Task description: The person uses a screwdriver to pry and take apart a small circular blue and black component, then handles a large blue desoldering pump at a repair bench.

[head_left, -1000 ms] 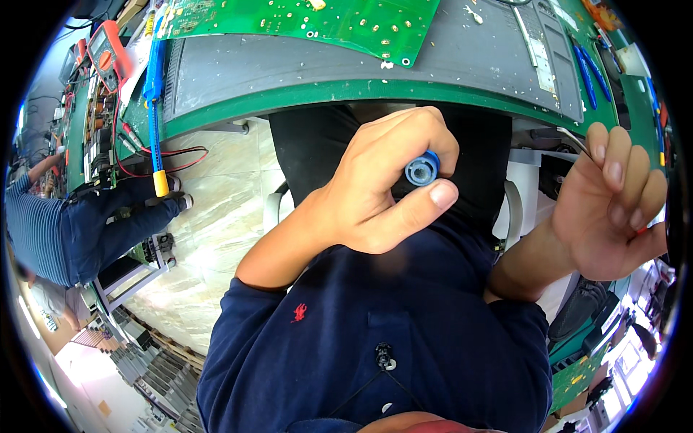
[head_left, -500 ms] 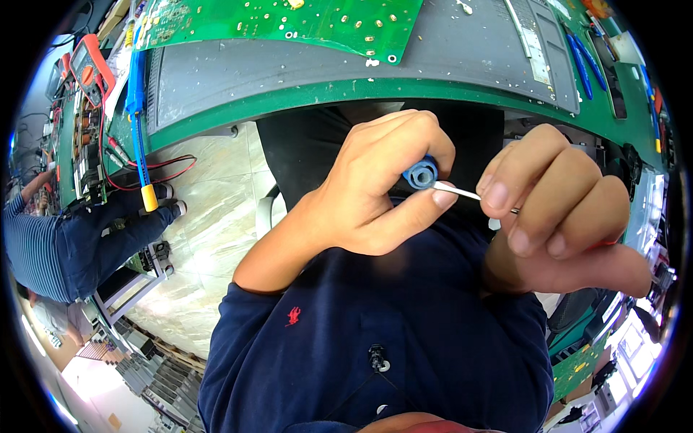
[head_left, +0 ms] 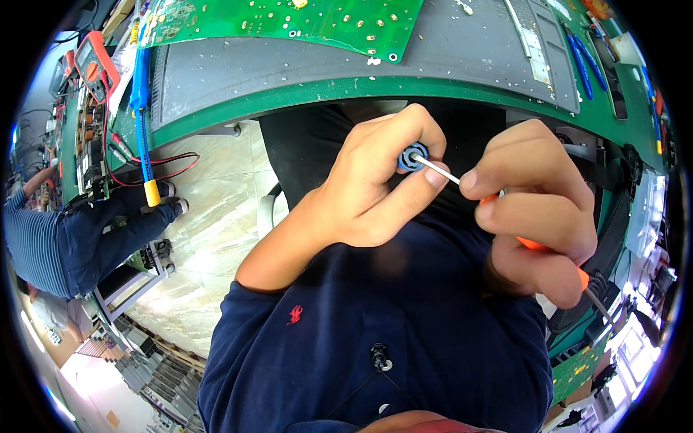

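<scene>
Between my left hand [head_left: 382, 177] and my right hand [head_left: 541, 195], a thin metal shaft [head_left: 447, 174] bars the gap. Past my knuckles runs the green table edge [head_left: 361, 88]; over it I have room across the grey mat [head_left: 462, 61], between the circuit board [head_left: 289, 18] and the metal strip [head_left: 538, 68]. On my left, 1 blue, yellow-tipped tool [head_left: 139, 94] and red leads [head_left: 120, 142] overhang the edge.

Navy-blue fabric shirt [head_left: 447, 310], short-sleeved; small red embroidered emblem [head_left: 295, 315] at chest; pale round buttons [head_left: 383, 408] down placket. Thin black neck cord [head_left: 351, 395], black toggle [head_left: 379, 353]. Black fabric trousers [head_left: 299, 144]. Left hand [head_left: 379, 177], right hand [head_left: 556, 202]: bare.
</scene>
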Available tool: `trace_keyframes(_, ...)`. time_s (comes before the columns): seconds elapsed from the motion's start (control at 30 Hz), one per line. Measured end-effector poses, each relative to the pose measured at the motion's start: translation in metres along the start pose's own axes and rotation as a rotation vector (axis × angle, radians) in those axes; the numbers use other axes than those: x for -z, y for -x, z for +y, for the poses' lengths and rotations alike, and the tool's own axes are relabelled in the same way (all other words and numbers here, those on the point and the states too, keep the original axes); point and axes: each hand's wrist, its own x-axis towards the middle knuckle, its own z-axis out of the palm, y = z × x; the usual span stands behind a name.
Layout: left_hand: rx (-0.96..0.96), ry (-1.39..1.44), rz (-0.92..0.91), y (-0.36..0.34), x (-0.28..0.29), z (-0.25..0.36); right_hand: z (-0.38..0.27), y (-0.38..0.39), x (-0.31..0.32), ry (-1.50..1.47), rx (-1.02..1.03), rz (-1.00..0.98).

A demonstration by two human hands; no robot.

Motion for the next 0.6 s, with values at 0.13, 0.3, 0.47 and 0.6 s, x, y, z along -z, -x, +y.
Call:
trace_keyframes(0.13,-0.044,-0.094,-0.010,-0.001,-0.002,0.001,-0.005,0.004,0.002,0.066,-0.017,-0.067)
trace_keyframes(0.3,-0.128,-0.196,0.009,-0.001,-0.001,0.002,0.005,0.017,-0.011,-0.001,0.044,0.028)
trace_keyframes(0.47,-0.118,-0.297,-0.029,0.003,0.004,0.000,0.005,0.022,-0.015,-0.082,-0.099,0.058)
trace_keyframes(0.6,-0.119,-0.401,-0.079,0.006,0.005,-0.005,0.009,0.020,-0.016,-0.095,-0.171,0.083)
